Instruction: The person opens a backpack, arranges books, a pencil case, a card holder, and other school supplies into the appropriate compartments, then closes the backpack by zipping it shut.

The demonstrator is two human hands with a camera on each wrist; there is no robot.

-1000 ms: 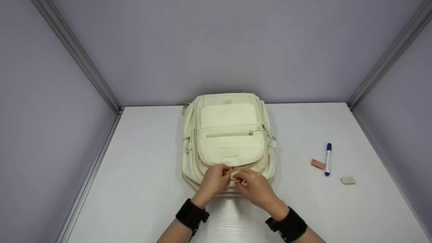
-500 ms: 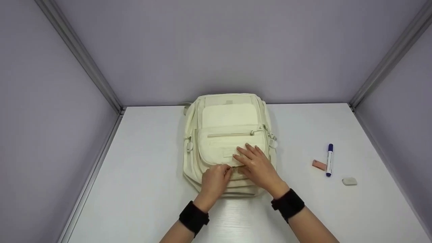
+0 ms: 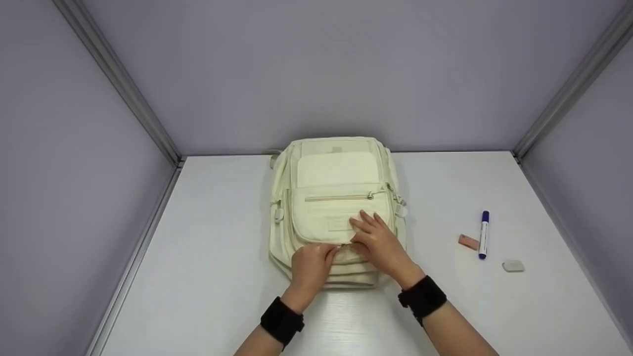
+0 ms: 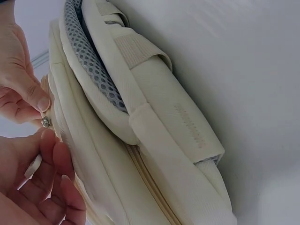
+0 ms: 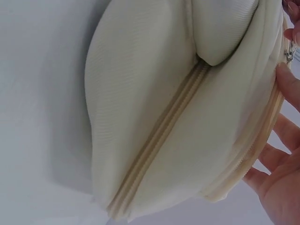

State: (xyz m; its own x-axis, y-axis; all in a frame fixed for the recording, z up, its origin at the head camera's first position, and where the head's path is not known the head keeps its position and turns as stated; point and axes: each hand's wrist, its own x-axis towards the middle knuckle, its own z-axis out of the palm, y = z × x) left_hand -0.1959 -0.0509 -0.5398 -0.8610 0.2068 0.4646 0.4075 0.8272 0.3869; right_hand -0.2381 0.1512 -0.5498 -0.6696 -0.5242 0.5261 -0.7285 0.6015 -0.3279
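Note:
A cream backpack (image 3: pixel 338 170) lies on its back on the white table, front pockets up. My left hand (image 3: pixel 311 264) is at the lower rim of the front pocket, pinching a zipper pull; in the left wrist view a pale pull tab (image 4: pixel 33 166) shows between its fingers. Just right of it, my right hand (image 3: pixel 381 247) holds the pocket's lower edge, with several fingers spread over the pocket's face and the thumb at the zipper. The right wrist view shows that thumb (image 5: pixel 288 84) close by the metal zipper slider (image 5: pixel 289 54).
To the right on the table (image 3: pixel 445 193) lie a white marker (image 3: pixel 483 235) with blue ends, a small orange-pink block (image 3: pixel 468 242) against it and a small whitish rounded block (image 3: pixel 513 266). Grey panels stand behind and on both sides.
My right hand has moved up from beside the left fingertips onto the front pocket, spreading its fingers. The left hand stays at the zipper and has shifted slightly left.

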